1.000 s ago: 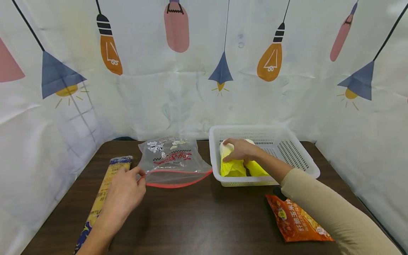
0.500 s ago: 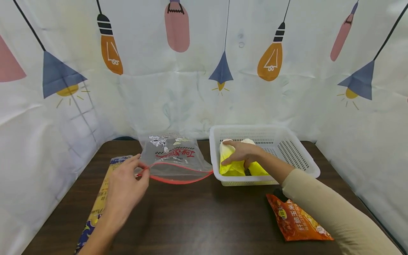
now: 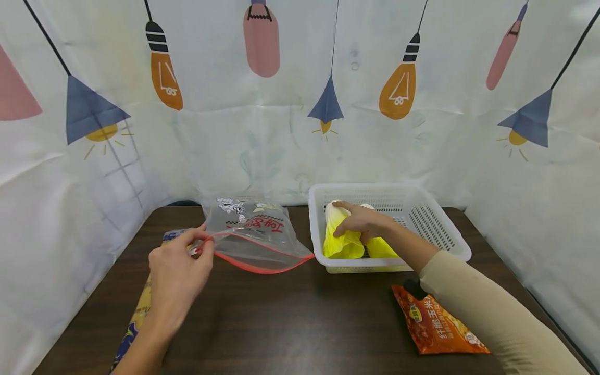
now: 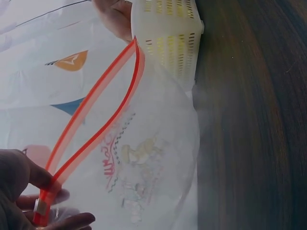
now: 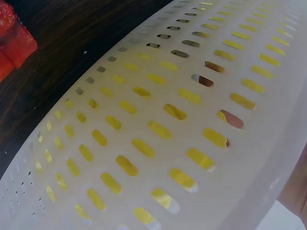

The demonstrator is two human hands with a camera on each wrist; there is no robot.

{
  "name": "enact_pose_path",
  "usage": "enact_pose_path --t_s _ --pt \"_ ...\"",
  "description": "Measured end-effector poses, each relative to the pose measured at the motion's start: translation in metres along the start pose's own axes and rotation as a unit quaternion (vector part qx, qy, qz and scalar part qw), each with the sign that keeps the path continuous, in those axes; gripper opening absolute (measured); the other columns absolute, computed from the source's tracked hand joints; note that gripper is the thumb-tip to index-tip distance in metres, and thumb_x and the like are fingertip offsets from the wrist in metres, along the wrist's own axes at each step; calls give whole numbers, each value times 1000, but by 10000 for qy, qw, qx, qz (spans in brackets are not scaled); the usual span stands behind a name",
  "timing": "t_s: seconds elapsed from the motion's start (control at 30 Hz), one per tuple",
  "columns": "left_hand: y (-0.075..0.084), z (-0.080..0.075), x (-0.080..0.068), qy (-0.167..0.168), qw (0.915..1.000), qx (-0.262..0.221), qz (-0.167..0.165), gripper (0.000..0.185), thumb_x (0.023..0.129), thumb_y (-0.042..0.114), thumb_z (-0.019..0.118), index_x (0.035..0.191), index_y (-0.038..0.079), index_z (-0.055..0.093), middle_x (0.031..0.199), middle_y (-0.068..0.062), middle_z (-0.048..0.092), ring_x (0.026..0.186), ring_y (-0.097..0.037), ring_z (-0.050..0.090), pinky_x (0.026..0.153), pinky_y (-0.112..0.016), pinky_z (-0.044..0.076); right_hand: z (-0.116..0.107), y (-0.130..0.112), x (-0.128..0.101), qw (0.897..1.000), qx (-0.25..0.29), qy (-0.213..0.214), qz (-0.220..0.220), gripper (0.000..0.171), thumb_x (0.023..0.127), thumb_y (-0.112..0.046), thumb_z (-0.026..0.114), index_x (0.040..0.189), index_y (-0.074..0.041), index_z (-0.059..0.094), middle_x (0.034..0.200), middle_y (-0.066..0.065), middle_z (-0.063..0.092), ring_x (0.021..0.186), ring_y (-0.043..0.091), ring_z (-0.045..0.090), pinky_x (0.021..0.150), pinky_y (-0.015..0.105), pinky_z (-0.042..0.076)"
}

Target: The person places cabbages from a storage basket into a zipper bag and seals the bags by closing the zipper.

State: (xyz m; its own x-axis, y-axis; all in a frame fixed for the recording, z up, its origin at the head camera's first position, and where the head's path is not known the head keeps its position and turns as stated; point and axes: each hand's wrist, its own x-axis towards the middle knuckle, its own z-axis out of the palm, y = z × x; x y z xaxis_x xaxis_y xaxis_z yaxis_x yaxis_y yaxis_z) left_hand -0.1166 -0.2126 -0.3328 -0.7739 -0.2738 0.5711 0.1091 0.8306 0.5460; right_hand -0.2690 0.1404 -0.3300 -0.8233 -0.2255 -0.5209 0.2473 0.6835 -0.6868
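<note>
1. Zip bag (image 3: 255,234): clear, printed, red-edged at its mouth; it lies on the table (image 3: 290,323) just left of the white basket (image 3: 457,245), one end of the mouth touching the basket's near left corner and the mouth gaping.
2. Left hand (image 3: 178,271): thumb and fingers pinch the bag's red seal at the corner far from the basket and hold it raised; the wrist view shows the two red strips (image 4: 91,129) parting away from that pinch.
3. Long noodle packet (image 3: 140,307): flat on the table, left of the bag, well apart from the basket.
4. Orange snack pouch (image 3: 433,325): in front of the basket, partly under the right sleeve.
5. Right hand (image 3: 363,221): inside the basket's left half, fingers curled over a yellow-leaved cabbage (image 3: 342,242), gripping it from above.
6. Basket wall (image 5: 158,129): slotted; yellow shows through the slots.
</note>
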Motion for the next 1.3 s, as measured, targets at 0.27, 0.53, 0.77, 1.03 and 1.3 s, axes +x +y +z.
enact_pose_path --t_s 0.27,0.53,0.77,1.03,1.3 --pt "6 1 5 -162 9998 -31 -69 17 94 16 67 99 9 81 116 -9 79 53 -19 40 46 -33 31 -10 5 -3 9987 453 49 -213 96 92 -18 74 167 -33 16 171 20 14 139 45 45 107 71 45" --pt "17 -3 15 108 9999 58 65 23 91 11 60 99 11 82 70 -11 74 54 -29 49 54 -37 34 -17 3 -14 9963 713 46 -474 96 93 -22 72 168 -32 12 170 22 16 133 41 47 106 57 50" --pt "23 -11 25 303 9995 68 -12 27 90 10 57 100 12 82 77 -13 77 60 -39 55 53 -40 35 -27 2 -25 9933 809 206 -794 96 94 -26 73 168 -33 12 165 24 30 84 20 51 74 31 47" --pt "30 -12 30 240 9995 113 -145 29 90 13 57 102 12 83 83 -17 77 75 -52 61 64 -56 43 -30 7 -35 9834 1559 211 -901 95 94 -26 73 168 -24 12 164 20 31 108 25 57 88 32 52" --pt "31 -9 27 365 9993 94 -58 29 91 13 57 104 10 83 81 -19 77 73 -54 59 61 -55 41 -23 14 -52 9672 2251 61 -1174 84 98 -26 68 166 -21 19 149 18 43 108 24 66 89 35 60"
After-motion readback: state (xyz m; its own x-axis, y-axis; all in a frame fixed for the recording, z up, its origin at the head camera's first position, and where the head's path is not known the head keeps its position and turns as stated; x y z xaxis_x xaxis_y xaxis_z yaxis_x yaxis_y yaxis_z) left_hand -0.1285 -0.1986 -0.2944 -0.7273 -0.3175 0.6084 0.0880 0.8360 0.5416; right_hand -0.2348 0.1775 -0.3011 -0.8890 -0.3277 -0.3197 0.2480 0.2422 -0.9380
